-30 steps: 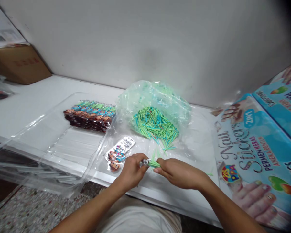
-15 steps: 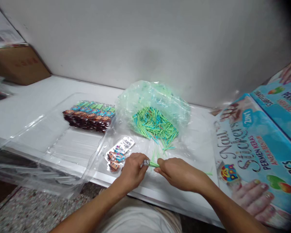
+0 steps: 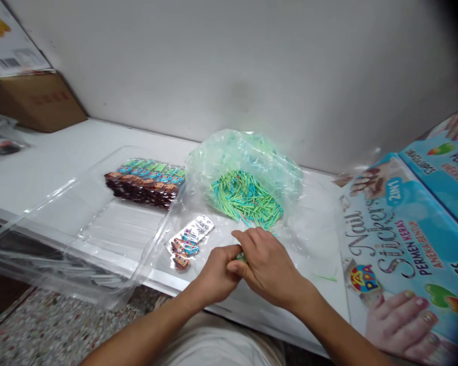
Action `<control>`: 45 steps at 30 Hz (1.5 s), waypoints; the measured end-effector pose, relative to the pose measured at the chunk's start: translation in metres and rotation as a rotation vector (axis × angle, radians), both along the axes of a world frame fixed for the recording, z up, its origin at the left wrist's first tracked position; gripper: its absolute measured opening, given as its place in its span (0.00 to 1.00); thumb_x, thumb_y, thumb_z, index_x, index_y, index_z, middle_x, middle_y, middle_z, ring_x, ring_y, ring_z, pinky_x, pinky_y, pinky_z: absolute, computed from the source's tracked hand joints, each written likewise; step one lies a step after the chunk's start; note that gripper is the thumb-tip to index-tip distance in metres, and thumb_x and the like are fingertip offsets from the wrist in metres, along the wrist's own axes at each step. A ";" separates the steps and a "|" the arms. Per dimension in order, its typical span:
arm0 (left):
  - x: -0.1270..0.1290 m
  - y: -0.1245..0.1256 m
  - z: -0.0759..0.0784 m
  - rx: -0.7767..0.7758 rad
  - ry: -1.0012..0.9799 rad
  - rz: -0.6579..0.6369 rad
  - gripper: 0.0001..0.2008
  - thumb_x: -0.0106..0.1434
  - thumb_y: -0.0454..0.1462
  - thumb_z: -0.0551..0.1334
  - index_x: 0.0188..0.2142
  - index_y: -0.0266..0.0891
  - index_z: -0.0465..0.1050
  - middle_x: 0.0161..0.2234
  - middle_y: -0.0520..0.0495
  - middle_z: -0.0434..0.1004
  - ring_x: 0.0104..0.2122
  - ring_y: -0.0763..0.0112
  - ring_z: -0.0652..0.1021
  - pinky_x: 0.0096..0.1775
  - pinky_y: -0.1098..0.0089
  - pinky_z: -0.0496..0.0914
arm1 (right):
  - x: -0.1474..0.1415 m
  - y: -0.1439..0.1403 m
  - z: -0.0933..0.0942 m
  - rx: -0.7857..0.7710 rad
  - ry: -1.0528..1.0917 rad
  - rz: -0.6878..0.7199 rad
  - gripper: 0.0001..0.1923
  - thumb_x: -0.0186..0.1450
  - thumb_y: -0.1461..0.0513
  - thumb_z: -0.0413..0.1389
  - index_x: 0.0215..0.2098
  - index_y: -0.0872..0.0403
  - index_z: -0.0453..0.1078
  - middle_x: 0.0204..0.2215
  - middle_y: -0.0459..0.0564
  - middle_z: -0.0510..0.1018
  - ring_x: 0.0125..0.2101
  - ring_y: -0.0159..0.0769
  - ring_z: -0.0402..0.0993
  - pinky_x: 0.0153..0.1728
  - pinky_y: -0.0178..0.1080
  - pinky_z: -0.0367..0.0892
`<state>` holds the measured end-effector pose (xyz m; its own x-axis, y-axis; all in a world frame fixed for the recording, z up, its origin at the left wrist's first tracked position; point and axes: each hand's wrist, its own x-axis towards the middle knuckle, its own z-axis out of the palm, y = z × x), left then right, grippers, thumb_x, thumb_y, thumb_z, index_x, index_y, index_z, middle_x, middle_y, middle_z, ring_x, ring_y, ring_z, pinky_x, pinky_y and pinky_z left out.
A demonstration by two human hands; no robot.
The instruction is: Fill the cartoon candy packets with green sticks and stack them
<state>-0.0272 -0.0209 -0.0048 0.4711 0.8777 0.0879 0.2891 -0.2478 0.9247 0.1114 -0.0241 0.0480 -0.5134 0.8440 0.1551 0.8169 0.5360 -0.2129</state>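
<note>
**Both hands closed over a small green stick at the table edge**

Head view: the left hand and the right hand meet just in front of the person, fingers curled and pressed together. Between them only a small bit of a green stick shows; the right hand covers most of it, so which fingers pinch it cannot be told. Both hands are clenched around that piece, above the near edge of the white table.

Just left of the hands lies a small sticker packet on clear film. Beyond the hands an open plastic bag holds a heap of green and blue sticks. Further left, a clear tray carries a row of wrapped packets. To the right stands a blue Nail Stickers box, and a cardboard box sits far left.
</note>
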 end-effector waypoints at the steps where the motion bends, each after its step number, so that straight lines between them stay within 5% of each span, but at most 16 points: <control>1: 0.002 0.000 0.000 -0.004 -0.091 -0.001 0.06 0.58 0.37 0.57 0.30 0.37 0.70 0.29 0.46 0.74 0.31 0.65 0.74 0.31 0.70 0.66 | -0.005 -0.001 -0.002 0.014 0.072 0.038 0.34 0.67 0.43 0.38 0.52 0.61 0.65 0.39 0.61 0.74 0.41 0.50 0.70 0.41 0.51 0.64; 5: 0.003 0.000 0.005 -0.054 -0.314 0.009 0.11 0.57 0.40 0.60 0.37 0.37 0.72 0.33 0.44 0.75 0.34 0.62 0.74 0.36 0.66 0.69 | -0.012 -0.006 -0.003 -0.019 0.447 0.122 0.34 0.68 0.43 0.34 0.57 0.58 0.60 0.48 0.61 0.71 0.49 0.47 0.65 0.50 0.50 0.61; 9: -0.010 0.007 0.027 -0.271 -0.359 0.164 0.12 0.61 0.43 0.60 0.37 0.36 0.73 0.29 0.47 0.75 0.29 0.68 0.75 0.34 0.69 0.69 | 0.003 -0.003 -0.008 -0.135 0.812 -0.166 0.25 0.69 0.47 0.42 0.56 0.52 0.58 0.49 0.56 0.71 0.49 0.41 0.68 0.49 0.44 0.64; 11: -0.017 0.010 0.040 -0.244 -0.397 0.247 0.13 0.62 0.44 0.59 0.35 0.36 0.74 0.30 0.47 0.76 0.32 0.69 0.76 0.36 0.70 0.69 | 0.006 -0.002 -0.014 -0.309 0.836 -0.214 0.21 0.68 0.50 0.48 0.53 0.52 0.61 0.46 0.54 0.74 0.46 0.40 0.72 0.47 0.42 0.66; 16: -0.021 0.007 0.060 -0.153 -0.448 0.257 0.14 0.61 0.44 0.60 0.31 0.36 0.80 0.32 0.44 0.78 0.34 0.68 0.76 0.37 0.70 0.69 | -0.007 -0.010 -0.021 -0.597 0.844 -0.052 0.12 0.67 0.56 0.50 0.42 0.53 0.72 0.38 0.50 0.78 0.37 0.38 0.77 0.39 0.38 0.71; 21: -0.024 0.002 0.062 -0.350 -0.582 0.184 0.12 0.57 0.42 0.66 0.39 0.41 0.79 0.37 0.44 0.81 0.37 0.67 0.78 0.39 0.70 0.70 | -0.016 -0.013 -0.014 -0.561 0.976 -0.105 0.11 0.66 0.57 0.52 0.40 0.53 0.74 0.35 0.48 0.79 0.32 0.37 0.79 0.32 0.35 0.74; 25: -0.028 0.006 0.060 -0.402 -0.650 0.270 0.10 0.57 0.42 0.66 0.32 0.36 0.79 0.30 0.45 0.80 0.30 0.71 0.78 0.35 0.72 0.70 | -0.019 -0.013 -0.016 -0.689 1.065 -0.128 0.11 0.64 0.58 0.55 0.43 0.54 0.73 0.35 0.49 0.79 0.31 0.36 0.79 0.32 0.37 0.75; 28: -0.031 0.009 0.059 -0.452 -0.718 0.314 0.14 0.56 0.42 0.67 0.40 0.39 0.77 0.30 0.46 0.80 0.33 0.68 0.78 0.37 0.71 0.70 | -0.021 -0.014 -0.021 -0.741 1.091 -0.162 0.09 0.64 0.57 0.56 0.37 0.55 0.73 0.29 0.47 0.77 0.29 0.36 0.79 0.29 0.35 0.75; 30: -0.032 0.009 0.058 -0.455 -0.717 0.292 0.17 0.54 0.40 0.69 0.43 0.40 0.76 0.30 0.48 0.79 0.34 0.69 0.77 0.37 0.71 0.69 | -0.022 -0.014 -0.023 -0.707 1.103 -0.194 0.09 0.63 0.57 0.57 0.35 0.55 0.72 0.27 0.47 0.77 0.28 0.35 0.78 0.29 0.35 0.74; 35: -0.035 0.010 0.056 -0.380 -0.641 0.316 0.10 0.52 0.40 0.69 0.29 0.35 0.76 0.26 0.51 0.75 0.27 0.76 0.72 0.31 0.74 0.65 | -0.021 -0.012 -0.026 -0.741 1.133 -0.180 0.11 0.63 0.55 0.57 0.37 0.55 0.70 0.29 0.47 0.76 0.30 0.36 0.77 0.31 0.38 0.73; 41: -0.038 0.007 0.055 -0.413 -0.695 0.346 0.17 0.52 0.39 0.70 0.41 0.38 0.74 0.32 0.50 0.77 0.33 0.72 0.75 0.38 0.73 0.68 | -0.025 -0.011 -0.024 -0.558 1.121 -0.262 0.10 0.62 0.55 0.58 0.31 0.54 0.67 0.23 0.42 0.70 0.25 0.30 0.68 0.27 0.33 0.67; 45: -0.043 -0.008 0.063 -0.450 -0.631 0.279 0.10 0.57 0.41 0.66 0.35 0.37 0.73 0.31 0.48 0.77 0.31 0.72 0.76 0.36 0.72 0.70 | -0.030 -0.010 -0.013 -0.584 1.224 -0.228 0.10 0.61 0.55 0.59 0.34 0.53 0.68 0.24 0.43 0.70 0.26 0.30 0.69 0.27 0.33 0.68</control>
<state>-0.0705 -0.0284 0.0586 0.2104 0.9696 -0.1250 -0.3221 0.1895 0.9275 0.0818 -0.0345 0.0350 -0.1501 0.9887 0.0003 0.0038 0.0008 -1.0000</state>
